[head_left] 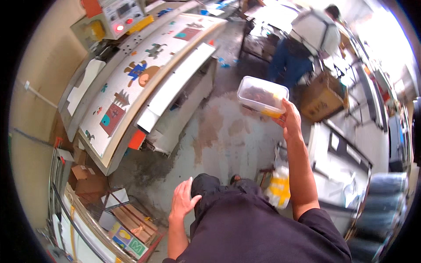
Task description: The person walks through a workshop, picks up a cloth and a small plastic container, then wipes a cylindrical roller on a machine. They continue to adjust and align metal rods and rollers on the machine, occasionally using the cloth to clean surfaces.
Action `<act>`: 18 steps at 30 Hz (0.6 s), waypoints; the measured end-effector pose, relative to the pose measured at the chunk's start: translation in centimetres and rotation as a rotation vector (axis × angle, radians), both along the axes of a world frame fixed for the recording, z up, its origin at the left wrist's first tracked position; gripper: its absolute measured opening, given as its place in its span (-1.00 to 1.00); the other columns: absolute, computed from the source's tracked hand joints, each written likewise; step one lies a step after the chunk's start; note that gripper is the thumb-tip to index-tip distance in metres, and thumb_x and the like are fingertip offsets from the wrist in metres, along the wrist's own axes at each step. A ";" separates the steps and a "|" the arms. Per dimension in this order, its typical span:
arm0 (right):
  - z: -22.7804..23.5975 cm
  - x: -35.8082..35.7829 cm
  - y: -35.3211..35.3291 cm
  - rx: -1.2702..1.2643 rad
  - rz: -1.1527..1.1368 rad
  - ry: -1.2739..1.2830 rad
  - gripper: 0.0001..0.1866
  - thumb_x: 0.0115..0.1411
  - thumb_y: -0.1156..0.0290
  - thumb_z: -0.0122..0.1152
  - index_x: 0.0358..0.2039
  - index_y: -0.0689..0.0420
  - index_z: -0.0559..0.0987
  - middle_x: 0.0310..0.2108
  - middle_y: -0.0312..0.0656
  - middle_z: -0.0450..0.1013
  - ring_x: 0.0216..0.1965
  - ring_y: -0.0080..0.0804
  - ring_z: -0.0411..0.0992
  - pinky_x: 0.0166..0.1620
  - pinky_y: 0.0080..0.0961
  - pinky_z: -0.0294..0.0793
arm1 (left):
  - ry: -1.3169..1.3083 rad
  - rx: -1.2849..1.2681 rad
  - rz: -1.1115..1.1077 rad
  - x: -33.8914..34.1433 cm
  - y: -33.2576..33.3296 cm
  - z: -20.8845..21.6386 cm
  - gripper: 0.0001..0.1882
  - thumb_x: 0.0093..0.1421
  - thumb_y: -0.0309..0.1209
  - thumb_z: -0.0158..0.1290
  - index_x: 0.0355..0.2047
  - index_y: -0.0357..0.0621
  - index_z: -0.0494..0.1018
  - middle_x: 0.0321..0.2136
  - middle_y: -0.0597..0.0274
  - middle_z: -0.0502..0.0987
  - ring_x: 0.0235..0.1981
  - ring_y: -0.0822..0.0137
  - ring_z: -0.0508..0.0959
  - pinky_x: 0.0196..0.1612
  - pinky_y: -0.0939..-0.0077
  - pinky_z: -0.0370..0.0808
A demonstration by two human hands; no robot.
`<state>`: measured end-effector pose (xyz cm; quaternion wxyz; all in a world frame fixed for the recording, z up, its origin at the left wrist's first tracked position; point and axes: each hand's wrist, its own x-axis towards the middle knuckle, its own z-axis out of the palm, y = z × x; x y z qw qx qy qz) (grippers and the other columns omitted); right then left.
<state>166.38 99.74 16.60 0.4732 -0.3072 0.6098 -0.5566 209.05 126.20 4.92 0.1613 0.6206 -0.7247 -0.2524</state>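
Left hand (pixel 183 200) hangs empty, fingers loose; right hand (pixel 290 119) grips clear food container (pixel 262 95) raised ahead.

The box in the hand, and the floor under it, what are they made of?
The box in the right hand looks like thin clear plastic: you can see dark and yellow stuff through its cloudy walls. The floor looks like bare concrete, grey, rough and matte, with brownish stains.
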 end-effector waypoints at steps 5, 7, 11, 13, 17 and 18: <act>2.0 3.4 -18.5 -0.082 0.120 0.016 -0.42 0.41 -0.07 0.33 0.22 0.11 0.57 -0.02 -0.22 0.59 -0.16 -0.46 0.57 -0.09 -0.43 0.59 | 0.179 -0.014 0.212 0.7 -9.6 -1.2 0.09 0.19 -0.07 0.41 0.57 -0.18 0.09 0.21 -0.08 0.57 0.25 -0.15 0.53 0.33 0.01 0.42; 1.9 6.3 -25.6 -0.115 0.173 -0.006 -0.41 0.41 -0.04 0.35 0.25 0.11 0.57 -0.05 -0.26 0.60 -0.18 -0.53 0.53 -0.12 -0.48 0.54 | 0.177 -0.023 0.273 2.2 -14.1 -0.9 0.11 0.19 -0.12 0.43 0.59 -0.14 0.05 0.18 -0.04 0.59 0.21 -0.13 0.55 0.32 0.00 0.42; 4.5 12.2 -39.6 -0.153 0.240 0.046 -0.44 0.41 -0.04 0.36 0.25 0.04 0.61 -0.12 -0.33 0.56 -0.21 -0.56 0.48 -0.07 -0.49 0.54 | 0.054 -0.144 0.217 6.1 -23.4 0.0 0.07 0.21 -0.15 0.42 0.58 -0.14 0.08 0.14 -0.03 0.62 0.18 -0.13 0.58 0.29 0.01 0.46; 4.8 14.6 -47.7 -0.168 0.295 0.011 -0.49 0.41 -0.03 0.36 0.22 0.00 0.65 -0.14 -0.32 0.53 -0.24 -0.53 0.48 -0.08 -0.48 0.56 | 0.074 -0.113 0.289 7.5 -26.7 2.0 0.06 0.21 -0.16 0.42 0.58 -0.15 0.09 0.15 -0.03 0.62 0.18 -0.13 0.58 0.29 0.01 0.46; 7.1 22.7 -63.6 -0.152 0.387 -0.100 -0.48 0.38 -0.04 0.40 0.18 0.02 0.60 -0.03 -0.16 0.62 -0.07 -0.31 0.63 0.04 -0.34 0.63 | 0.077 -0.059 0.447 9.9 -31.2 2.2 0.02 0.19 -0.21 0.43 0.55 -0.18 0.15 0.11 -0.05 0.62 0.14 -0.13 0.58 0.27 0.00 0.46; 7.4 24.7 -67.8 -0.155 0.404 -0.148 -0.47 0.37 -0.03 0.41 0.18 0.04 0.60 -0.03 -0.12 0.62 -0.06 -0.26 0.64 0.03 -0.31 0.66 | 0.058 -0.049 0.481 10.1 -32.3 1.7 0.01 0.19 -0.20 0.42 0.54 -0.18 0.17 0.11 -0.05 0.62 0.13 -0.13 0.59 0.27 -0.01 0.46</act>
